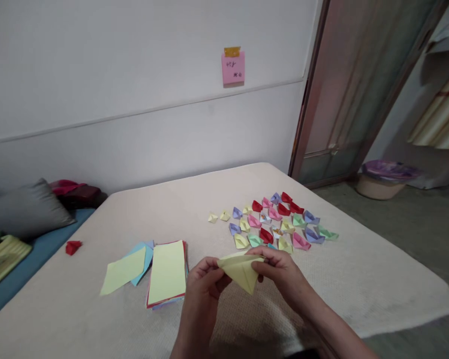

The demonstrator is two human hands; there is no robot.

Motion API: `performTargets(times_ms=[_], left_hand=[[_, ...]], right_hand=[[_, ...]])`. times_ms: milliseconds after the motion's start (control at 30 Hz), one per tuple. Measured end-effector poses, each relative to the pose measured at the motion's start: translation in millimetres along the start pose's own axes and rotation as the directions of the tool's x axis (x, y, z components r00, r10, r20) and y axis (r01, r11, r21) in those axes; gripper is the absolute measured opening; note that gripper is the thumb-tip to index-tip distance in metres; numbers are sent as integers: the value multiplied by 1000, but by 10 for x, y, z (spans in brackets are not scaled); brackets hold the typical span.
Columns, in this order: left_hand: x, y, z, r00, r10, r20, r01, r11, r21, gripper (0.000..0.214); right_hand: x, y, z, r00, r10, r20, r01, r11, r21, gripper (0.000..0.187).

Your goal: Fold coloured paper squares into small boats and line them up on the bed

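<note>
A pale yellow sheet of paper, folded into a triangle shape (242, 271), hangs point-down between my two hands above the table. My left hand (205, 284) pinches its left corner. On the opposite corner, my right hand (279, 267) grips the paper between thumb and fingers. Just beyond are rows of small folded paper boats (266, 236) in yellow, red, pink, purple, green and blue; my hands hide part of the nearest row. To the left of my left hand lies a stack of coloured paper (167, 273) with a yellow sheet on top.
Loose yellow paper (124, 270) overlaps blue sheets left of the stack. A crumpled-looking red paper piece (73, 247) lies at the far left. A grey cushion (30, 209) sits beyond the cloth-covered table (164, 209). A pink note (233, 68) is taped to the wall.
</note>
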State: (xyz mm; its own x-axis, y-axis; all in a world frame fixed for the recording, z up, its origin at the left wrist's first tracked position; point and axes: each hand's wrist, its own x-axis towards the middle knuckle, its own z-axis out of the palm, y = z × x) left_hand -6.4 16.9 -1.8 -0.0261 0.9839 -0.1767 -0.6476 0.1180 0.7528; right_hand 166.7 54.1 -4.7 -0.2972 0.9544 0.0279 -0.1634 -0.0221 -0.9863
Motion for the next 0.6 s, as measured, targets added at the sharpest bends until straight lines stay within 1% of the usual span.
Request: performTargets(times_ms=[100,200,267,333,400,500,600], left_hand=[[13,-5,-44,999,-31,-10,31,1000,6,8],[15,-11,-70,996,-49,-76,53,998,44,10],[16,-18,-77,991,-40,-128,49,996,69,13],[15,-21,-72,988,-19,-153,32,996,79,14],[7,-13,-55,991,0,-135,8,998,64,13],[-23,18,-6,998,17,-66,-14,999,50,17],[-58,40,51,999,2,-42,2,995,104,18]], right_hand=[[3,12,-20,1000,-9,16,10,999,-30,12],[4,29,-29,999,-19,39,22,998,-60,11],[4,37,-26,999,-22,48,26,996,-81,11],[4,37,-18,999,-24,48,29,995,-98,11],[5,33,-10,999,-22,41,27,994,-106,10],[6,27,-6,1000,-11,28,13,994,-104,10],[3,24,-8,1000,-6,31,9,994,-106,11]])
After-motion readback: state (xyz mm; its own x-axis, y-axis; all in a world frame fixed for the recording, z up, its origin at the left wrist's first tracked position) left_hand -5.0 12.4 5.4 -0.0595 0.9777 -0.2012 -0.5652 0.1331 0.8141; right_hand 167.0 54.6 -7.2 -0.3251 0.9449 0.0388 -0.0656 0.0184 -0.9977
